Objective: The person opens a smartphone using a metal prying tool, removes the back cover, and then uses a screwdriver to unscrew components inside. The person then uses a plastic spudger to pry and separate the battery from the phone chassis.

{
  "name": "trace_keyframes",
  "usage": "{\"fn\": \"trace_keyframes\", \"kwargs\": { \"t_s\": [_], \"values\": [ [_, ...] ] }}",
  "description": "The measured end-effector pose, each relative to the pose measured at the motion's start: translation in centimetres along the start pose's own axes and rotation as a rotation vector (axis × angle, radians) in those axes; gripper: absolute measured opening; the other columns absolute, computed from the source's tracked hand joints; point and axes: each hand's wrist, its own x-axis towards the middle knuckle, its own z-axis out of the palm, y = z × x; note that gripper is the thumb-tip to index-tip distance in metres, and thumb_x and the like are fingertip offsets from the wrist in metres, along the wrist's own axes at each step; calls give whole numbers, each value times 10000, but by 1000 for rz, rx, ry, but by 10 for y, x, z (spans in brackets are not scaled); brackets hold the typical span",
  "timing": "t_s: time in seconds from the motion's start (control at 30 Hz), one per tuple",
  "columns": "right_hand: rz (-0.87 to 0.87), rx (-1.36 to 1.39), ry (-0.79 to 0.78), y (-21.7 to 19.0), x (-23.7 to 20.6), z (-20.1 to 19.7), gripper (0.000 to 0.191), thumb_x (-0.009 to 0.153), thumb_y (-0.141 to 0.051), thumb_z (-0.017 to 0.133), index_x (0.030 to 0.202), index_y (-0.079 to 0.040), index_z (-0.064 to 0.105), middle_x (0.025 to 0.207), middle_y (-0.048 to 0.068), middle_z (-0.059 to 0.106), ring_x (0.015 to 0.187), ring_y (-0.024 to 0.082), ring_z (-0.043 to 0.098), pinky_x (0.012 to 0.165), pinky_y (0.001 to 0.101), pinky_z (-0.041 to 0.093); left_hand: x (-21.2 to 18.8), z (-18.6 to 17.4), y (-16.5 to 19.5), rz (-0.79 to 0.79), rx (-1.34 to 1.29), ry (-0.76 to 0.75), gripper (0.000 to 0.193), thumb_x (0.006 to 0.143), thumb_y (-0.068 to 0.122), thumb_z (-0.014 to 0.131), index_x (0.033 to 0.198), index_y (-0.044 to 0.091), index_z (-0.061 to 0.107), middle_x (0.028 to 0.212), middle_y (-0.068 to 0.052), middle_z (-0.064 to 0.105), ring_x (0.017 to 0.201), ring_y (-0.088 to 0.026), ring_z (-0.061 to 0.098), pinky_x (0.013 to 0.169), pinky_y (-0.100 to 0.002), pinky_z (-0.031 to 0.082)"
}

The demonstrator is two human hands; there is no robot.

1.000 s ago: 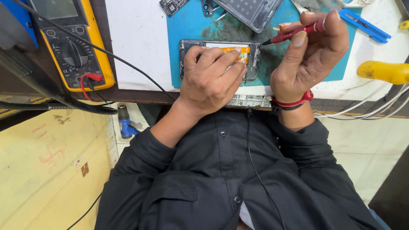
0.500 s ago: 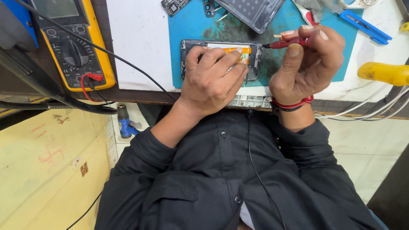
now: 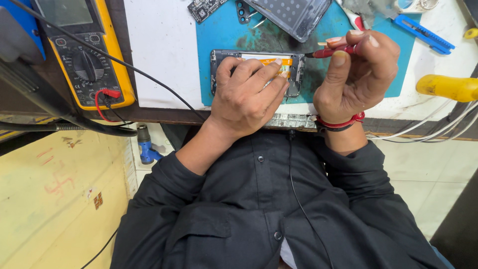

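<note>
An opened phone (image 3: 219, 62) with an orange flex strip lies flat on a teal mat (image 3: 224, 35). My left hand (image 3: 249, 97) rests on top of it, fingers pressing the orange strip, covering most of the phone. My right hand (image 3: 356, 74) is closed around a red-handled screwdriver (image 3: 334, 50). The screwdriver's dark tip points left and touches the phone's right end.
A yellow multimeter (image 3: 82, 57) with red and black leads sits at the left. On the mat's far side lie a phone back panel (image 3: 294, 15) and a small circuit board (image 3: 204, 7). A blue utility knife (image 3: 423, 32) and a yellow handle (image 3: 448, 87) are at the right.
My right hand has swung the red screwdriver down and left, bringing its tip to the phone's right end. My left hand has stayed on the phone.
</note>
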Motion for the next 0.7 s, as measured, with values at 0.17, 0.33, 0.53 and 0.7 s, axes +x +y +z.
{"fn": "trace_keyframes", "kwargs": {
  "t_s": [0.17, 0.33, 0.53, 0.7],
  "values": [
    [-227, -254, -66, -13, 15, -2, 389, 1041, -83, 801, 1302, -125, 515, 1221, 128, 525, 1060, 305, 575, 921, 346, 594, 2, 0, 1, -1, 13, 4, 132, 991, 194, 799, 1071, 100, 753, 1196, -33, 705, 1054, -199, 614, 1013, -411, 382],
    [-96, -71, -161, -21, 28, 8, 204, 1047, -16, 625, 1226, -62, 539, 1129, 153, 606, 964, 279, 686, 845, 376, 629, 7, -5, 3, -18, -8, 0, 137, 993, 192, 792, 1076, 90, 753, 1180, -32, 707, 1052, -198, 621, 993, -405, 386],
    [-118, -127, -111, -13, 24, 12, 232, 1098, -24, 644, 1308, -83, 566, 1144, 183, 622, 980, 289, 660, 875, 393, 599, 29, -7, -4, -96, 39, 10, 205, 1025, 157, 739, 1206, 62, 723, 1146, -28, 675, 1024, -205, 594, 972, -422, 389],
    [-49, 68, -82, -6, 15, 10, 256, 1153, -47, 554, 1397, -117, 520, 1273, 221, 603, 1012, 245, 666, 900, 325, 591, 67, 12, -18, -96, 131, -55, 388, 936, 92, 714, 1323, 67, 698, 1021, -32, 619, 992, -232, 581, 927, -389, 410]
  ]
}}
